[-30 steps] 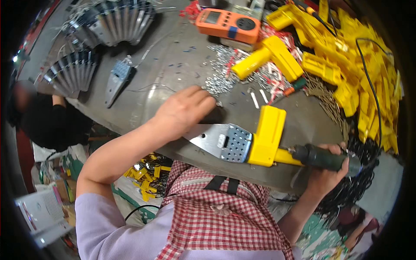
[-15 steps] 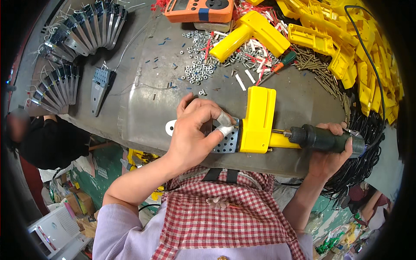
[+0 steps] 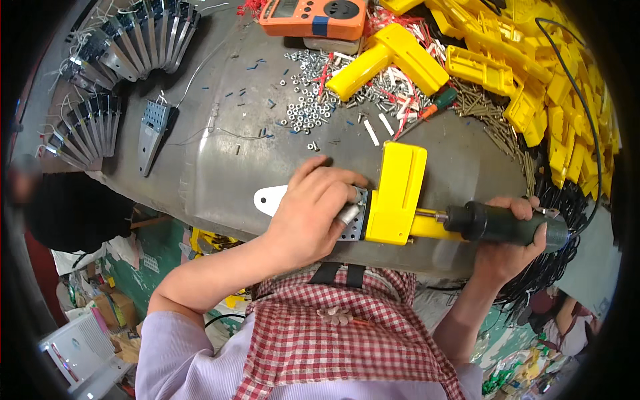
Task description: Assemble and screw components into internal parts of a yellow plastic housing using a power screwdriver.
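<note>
Head view, left hand [image 3: 308,217] half-curled over plate [image 3: 270,199], grip unclear, right hand [image 3: 501,257] wrapped round driver [image 3: 501,224], yellow handle [image 3: 399,193] between.

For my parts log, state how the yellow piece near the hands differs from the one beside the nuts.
The near piece adjoins a perforated metal plate; the far piece shows none. The near piece's stem points right; the far piece's, lower left. The near piece is beside a power driver; the far piece lies among loose bits. Both are yellow and T-like.
</note>
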Action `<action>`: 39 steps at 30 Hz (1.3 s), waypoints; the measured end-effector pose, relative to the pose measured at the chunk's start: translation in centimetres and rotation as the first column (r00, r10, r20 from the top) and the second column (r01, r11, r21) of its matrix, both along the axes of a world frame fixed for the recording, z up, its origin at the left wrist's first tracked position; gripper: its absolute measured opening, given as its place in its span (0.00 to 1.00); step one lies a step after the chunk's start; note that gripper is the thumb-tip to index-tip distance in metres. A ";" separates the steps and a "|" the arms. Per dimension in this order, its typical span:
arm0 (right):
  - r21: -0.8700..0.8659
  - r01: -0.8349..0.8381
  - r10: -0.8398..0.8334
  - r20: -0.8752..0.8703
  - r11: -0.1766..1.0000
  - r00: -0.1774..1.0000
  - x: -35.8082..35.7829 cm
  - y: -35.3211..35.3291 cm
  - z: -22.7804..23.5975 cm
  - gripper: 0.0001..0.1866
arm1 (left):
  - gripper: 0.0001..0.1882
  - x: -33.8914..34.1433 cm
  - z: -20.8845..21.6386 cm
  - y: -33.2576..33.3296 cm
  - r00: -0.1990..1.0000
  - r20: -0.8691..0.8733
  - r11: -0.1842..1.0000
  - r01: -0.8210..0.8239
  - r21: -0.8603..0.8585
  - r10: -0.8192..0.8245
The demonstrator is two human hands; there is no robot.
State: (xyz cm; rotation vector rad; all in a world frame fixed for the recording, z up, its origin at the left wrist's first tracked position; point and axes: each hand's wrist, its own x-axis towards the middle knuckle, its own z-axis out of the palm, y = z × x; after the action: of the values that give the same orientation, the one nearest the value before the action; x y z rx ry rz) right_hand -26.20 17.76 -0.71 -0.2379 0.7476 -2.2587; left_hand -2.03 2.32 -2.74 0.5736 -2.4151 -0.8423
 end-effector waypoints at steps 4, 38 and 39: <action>-0.005 0.005 -0.005 0.043 1.000 0.999 0.1 -0.3 -0.6 0.17 | 0.16 -0.3 0.0 0.3 1.000 0.002 0.998 0.014 -0.055 -0.013; -0.174 0.082 -0.063 0.110 0.981 0.992 0.3 3.8 -0.3 0.24 | 0.48 -1.6 0.0 1.6 0.957 0.285 0.920 0.162 -0.357 -0.057; -0.174 0.087 -0.068 0.112 0.981 0.991 0.4 3.8 -0.4 0.24 | 0.48 -1.6 0.0 1.6 0.956 0.287 0.919 0.167 -0.358 -0.062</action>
State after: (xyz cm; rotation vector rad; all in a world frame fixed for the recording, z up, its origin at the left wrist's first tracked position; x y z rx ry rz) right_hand -25.80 21.56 -1.07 -0.1747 0.5066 -2.3949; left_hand -3.63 3.89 -2.78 0.4180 -2.7887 -0.3333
